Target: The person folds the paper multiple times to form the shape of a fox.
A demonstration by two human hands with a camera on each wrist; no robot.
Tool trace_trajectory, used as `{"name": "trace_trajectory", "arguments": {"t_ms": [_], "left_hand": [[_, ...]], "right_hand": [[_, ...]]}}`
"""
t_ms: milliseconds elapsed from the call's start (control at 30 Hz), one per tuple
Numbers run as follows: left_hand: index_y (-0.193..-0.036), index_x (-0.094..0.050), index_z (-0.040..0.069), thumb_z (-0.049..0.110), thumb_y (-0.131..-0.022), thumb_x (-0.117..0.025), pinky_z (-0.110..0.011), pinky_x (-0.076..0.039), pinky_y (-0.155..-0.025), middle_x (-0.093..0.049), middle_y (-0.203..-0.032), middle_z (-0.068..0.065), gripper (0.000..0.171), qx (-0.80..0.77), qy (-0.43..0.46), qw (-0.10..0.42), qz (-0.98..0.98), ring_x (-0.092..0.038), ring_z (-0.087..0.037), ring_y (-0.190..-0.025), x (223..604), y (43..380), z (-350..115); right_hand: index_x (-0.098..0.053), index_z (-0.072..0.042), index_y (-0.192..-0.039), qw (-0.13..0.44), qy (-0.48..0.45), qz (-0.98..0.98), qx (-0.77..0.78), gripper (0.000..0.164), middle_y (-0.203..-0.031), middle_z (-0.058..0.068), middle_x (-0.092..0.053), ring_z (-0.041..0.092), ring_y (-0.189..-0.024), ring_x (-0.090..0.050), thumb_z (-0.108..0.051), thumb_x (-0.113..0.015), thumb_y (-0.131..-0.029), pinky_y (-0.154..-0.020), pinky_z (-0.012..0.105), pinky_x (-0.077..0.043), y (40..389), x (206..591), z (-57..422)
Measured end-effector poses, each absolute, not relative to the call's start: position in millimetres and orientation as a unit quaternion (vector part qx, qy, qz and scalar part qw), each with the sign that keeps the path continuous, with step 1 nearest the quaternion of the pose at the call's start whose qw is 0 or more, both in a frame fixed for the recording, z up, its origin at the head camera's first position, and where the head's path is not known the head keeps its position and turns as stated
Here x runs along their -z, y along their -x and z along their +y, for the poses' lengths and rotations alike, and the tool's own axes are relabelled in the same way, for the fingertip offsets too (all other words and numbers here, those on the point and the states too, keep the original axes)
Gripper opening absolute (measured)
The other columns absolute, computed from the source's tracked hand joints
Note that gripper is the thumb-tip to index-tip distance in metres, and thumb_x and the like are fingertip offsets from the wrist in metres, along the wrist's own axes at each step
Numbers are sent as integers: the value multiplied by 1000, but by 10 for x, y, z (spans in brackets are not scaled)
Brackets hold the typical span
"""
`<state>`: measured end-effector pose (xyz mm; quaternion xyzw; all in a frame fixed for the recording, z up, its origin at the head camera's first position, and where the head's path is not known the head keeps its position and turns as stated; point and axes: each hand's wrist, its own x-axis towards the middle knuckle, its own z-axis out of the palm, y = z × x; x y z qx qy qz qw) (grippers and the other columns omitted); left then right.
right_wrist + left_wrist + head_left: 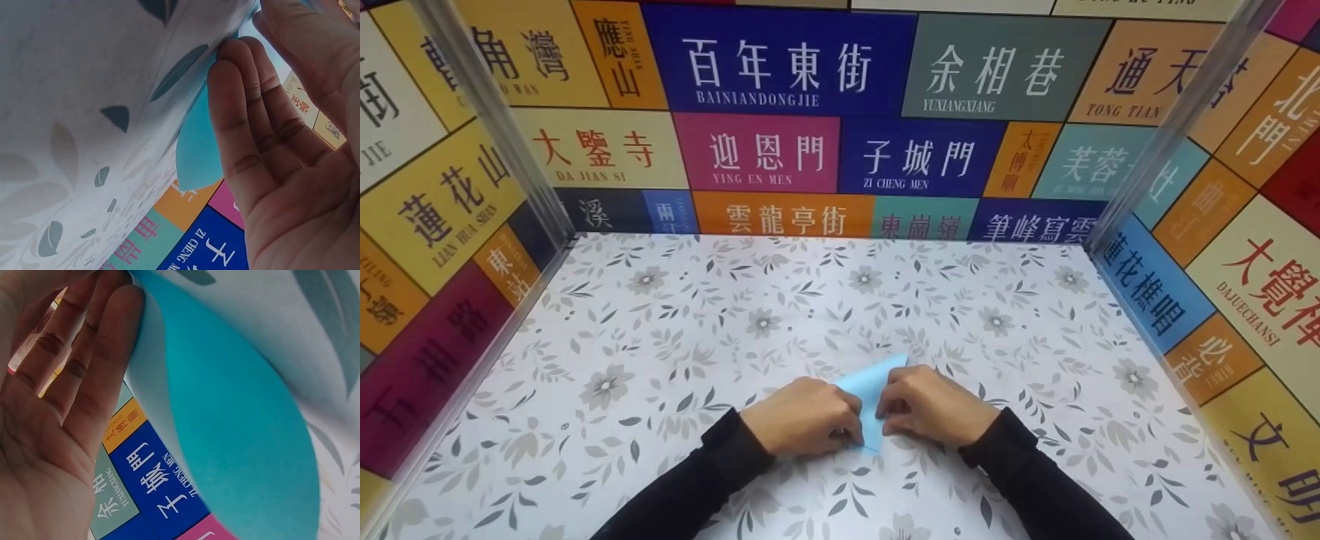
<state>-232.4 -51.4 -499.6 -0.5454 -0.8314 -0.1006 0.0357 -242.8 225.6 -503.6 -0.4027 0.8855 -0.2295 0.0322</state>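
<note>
Item: blue paper (872, 390), one folded sheet with a pointed corner aimed away from the person.

Location: on the floral counter (660, 337), near its front edge, between the two hands; the signboard back wall (780, 67) stands well apart behind it.

Grip, left hand (804, 416): fingers curled down onto the paper's left edge, pinching or pressing it; the left wrist view shows fingertips (121, 320) against the curved sheet.

Grip, right hand (934, 409): likewise bent onto the right edge, fingertips (239, 73) touching the paper.

Handling, judged: very light, thin, limp enough to bow; creases readily and tears if tugged. Slides easily on the counter. Best taken at edges or corners with fingertip pinch, flat pressure along folds.
</note>
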Motion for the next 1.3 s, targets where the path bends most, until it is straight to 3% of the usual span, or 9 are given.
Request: {"name": "trace_trajectory", "arguments": {"t_ms": [533, 1300], "left_hand": [[-108, -94, 33, 32, -97, -93, -24, -68, -86, -84, -103, 16, 10, 107, 542, 31, -833, -83, -8, -91, 4990, 2334, -531], [-107, -95, 33, 29, -100, -92, -25, -68, -83, -84, -103, 14, 9, 85, 539, 31, -837, -82, -8, -90, 4991, 2306, -515]], "right_hand": [[-91, -17, -102, 32, 403, 885, 231, 16, -100, -1, -81, 16, -92, -77, -17, -100, -89, -87, 31, -65, 2424, 5035, 2252], [-91, -16, -102, 10, 437, 868, 235, 17, -100, 0, -81, 14, -91, -77, -13, -100, -89, -87, 33, -67, 2440, 5074, 2257]]}}
